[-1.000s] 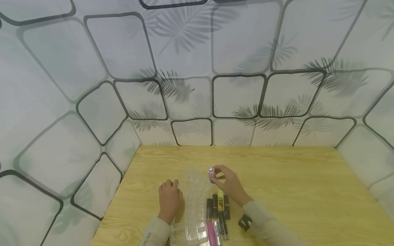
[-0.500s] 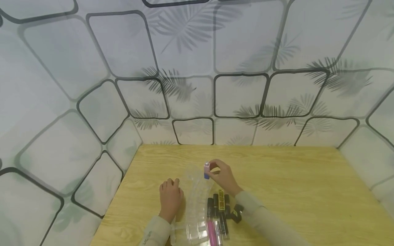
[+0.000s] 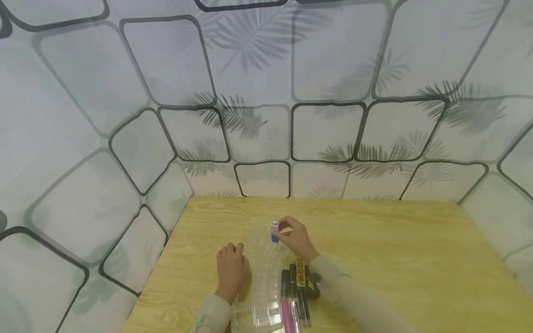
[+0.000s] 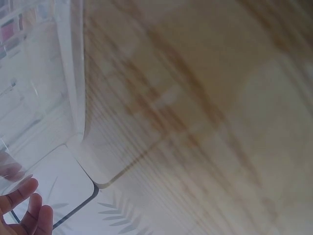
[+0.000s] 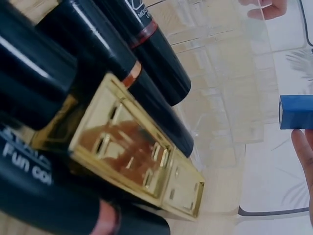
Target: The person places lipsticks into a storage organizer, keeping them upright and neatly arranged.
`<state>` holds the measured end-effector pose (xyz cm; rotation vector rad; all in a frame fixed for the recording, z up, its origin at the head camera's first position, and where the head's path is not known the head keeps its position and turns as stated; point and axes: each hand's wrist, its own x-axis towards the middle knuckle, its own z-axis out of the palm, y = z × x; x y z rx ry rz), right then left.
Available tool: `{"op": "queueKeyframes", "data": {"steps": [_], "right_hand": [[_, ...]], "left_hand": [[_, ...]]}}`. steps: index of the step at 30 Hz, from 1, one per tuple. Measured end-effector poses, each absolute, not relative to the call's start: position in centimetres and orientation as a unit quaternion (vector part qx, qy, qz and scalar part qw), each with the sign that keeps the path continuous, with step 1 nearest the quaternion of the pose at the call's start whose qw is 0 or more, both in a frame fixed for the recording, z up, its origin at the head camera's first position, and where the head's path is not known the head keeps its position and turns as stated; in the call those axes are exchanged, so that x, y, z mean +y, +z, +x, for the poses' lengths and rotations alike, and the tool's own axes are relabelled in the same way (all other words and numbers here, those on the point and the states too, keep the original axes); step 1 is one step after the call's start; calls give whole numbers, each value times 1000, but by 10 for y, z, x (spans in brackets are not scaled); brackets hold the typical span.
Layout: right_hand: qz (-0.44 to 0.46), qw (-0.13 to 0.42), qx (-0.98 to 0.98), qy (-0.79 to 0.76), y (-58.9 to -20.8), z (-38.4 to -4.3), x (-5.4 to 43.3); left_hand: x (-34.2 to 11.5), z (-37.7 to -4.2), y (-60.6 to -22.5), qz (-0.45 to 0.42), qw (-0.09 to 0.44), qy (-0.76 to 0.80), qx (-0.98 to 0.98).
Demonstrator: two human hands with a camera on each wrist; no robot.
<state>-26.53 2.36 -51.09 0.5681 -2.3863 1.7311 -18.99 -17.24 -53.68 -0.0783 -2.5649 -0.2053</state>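
My right hand (image 3: 296,238) pinches a small square-sided lipstick tube (image 3: 275,231), pink above and blue below, upright over the far part of a clear plastic organizer (image 3: 264,277). In the right wrist view the tube's blue end (image 5: 296,112) shows beside the fingertips. My left hand (image 3: 231,270) lies along the organizer's left side, fingers loosely bent and holding nothing. The left wrist view shows those fingers (image 4: 32,210) near the organizer's wall; whether they touch it I cannot tell.
Right of the organizer lie several black lipsticks (image 3: 285,282), a gold case (image 3: 300,273), and a pink tube (image 3: 287,317). A black item (image 3: 312,286) sits near my right sleeve. Patterned walls (image 3: 325,129) enclose the wooden table (image 3: 395,259).
My right hand has moved left with the lipstick, from beside the organizer to over its far part. The left hand has stayed in place.
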Motion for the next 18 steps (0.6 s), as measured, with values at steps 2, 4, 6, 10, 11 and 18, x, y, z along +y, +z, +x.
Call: {"op": "queueKeyframes", "data": {"steps": [2,4,6,10,11,18], "right_hand": [[191,67,-793,574,-512,-266,23],[195,64,-794,573,-513,-267,22],[196,61,-793,574,-515,-267,21],[191,50,-793,576,-518,-268,20],[189,48,-793,577,-518,-268,19],[183,47,-788,585,-522,-269,17]], "left_hand": [[-172,-190,-537,-27,272,-77,-959],[-172,-190,-537,-25,265,-78,-961],[-172,-190,-536,-24,261,-77,-962],[-171,-189,-535,-22,259,-80,-962],[-171,-189,-535,-21,258,-80,-962],[-172,-190,-537,-23,266,-74,-961]]}}
